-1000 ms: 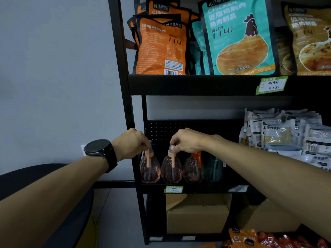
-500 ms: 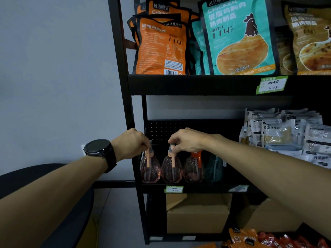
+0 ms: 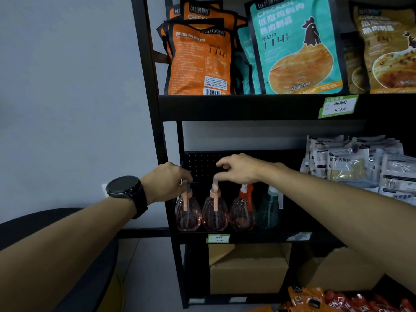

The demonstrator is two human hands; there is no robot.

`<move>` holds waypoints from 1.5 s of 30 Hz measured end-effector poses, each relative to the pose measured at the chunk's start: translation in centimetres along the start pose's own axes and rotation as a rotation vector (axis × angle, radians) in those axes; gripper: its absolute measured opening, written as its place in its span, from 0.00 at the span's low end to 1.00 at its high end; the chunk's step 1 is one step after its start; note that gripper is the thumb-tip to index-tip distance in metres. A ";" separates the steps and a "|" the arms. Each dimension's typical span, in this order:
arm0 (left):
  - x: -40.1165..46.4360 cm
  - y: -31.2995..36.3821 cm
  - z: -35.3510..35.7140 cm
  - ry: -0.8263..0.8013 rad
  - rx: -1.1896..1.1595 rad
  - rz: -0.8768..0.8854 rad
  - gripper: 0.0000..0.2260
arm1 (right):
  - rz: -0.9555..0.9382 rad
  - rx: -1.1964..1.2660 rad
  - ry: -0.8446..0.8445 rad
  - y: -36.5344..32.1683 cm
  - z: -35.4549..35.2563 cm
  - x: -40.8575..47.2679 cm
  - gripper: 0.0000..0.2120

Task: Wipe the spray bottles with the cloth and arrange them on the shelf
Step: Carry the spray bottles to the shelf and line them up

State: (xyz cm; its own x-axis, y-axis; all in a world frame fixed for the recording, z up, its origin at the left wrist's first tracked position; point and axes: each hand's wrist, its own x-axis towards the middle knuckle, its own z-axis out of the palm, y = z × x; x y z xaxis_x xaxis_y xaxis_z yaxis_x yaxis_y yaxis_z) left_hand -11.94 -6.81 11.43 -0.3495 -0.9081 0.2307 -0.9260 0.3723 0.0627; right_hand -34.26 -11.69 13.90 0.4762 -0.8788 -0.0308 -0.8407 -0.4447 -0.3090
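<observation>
1. Pink-tinted spray bottles stand in a row at the left end of the middle shelf: two with peach heads, one with an orange-red trigger, then a teal bottle.
2. Half a second ago the right hand pinched the second bottle by its head; now its fingers have spread and lifted just clear.
3. Left hand still curls around the first bottle by its head.
4. Judgement: arranging is nearly finished. No cloth shows.
</observation>
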 end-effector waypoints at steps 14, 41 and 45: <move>2.5 2.7 0.2 0.027 -0.009 0.054 0.13 | 0.403 0.203 -0.038 3.2 0.4 -0.9 0.09; 2.9 3.3 0.4 -0.005 -0.004 0.077 0.14 | 0.486 -0.033 0.104 8.5 -3.4 -2.9 0.14; 3.4 4.3 0.4 -0.004 -0.011 0.107 0.13 | 0.515 0.015 0.082 8.8 -2.0 -3.3 0.12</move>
State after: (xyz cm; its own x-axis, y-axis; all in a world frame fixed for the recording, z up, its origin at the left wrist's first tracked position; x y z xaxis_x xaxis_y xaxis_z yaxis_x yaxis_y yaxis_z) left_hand -17.21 -8.42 12.08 -0.4472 -0.8635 0.2332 -0.8815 0.4696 0.0483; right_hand -43.79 -13.06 13.21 -0.0208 -0.9939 -0.1081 -0.9565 0.0513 -0.2873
